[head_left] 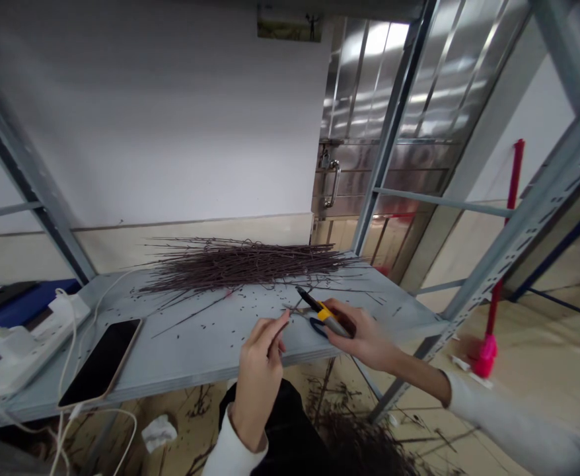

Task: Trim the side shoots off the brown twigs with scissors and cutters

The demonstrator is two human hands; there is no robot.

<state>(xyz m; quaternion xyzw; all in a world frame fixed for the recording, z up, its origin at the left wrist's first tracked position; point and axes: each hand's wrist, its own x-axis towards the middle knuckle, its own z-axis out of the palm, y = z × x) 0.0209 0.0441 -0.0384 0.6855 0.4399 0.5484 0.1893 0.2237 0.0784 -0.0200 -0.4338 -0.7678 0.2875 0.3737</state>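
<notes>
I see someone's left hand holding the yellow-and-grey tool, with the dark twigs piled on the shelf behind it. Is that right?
Not quite: the head view shows the yellow-and-grey tool in the right hand, not the left hand. The dark twigs are indeed piled on the shelf behind it.

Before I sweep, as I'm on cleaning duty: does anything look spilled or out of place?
Yes. Dark bits are scattered over the shelf, in front of the twig pile. On the floor below, strewn twigs and a crumpled white wad look like litter. Nothing looks clearly damaged.
</notes>
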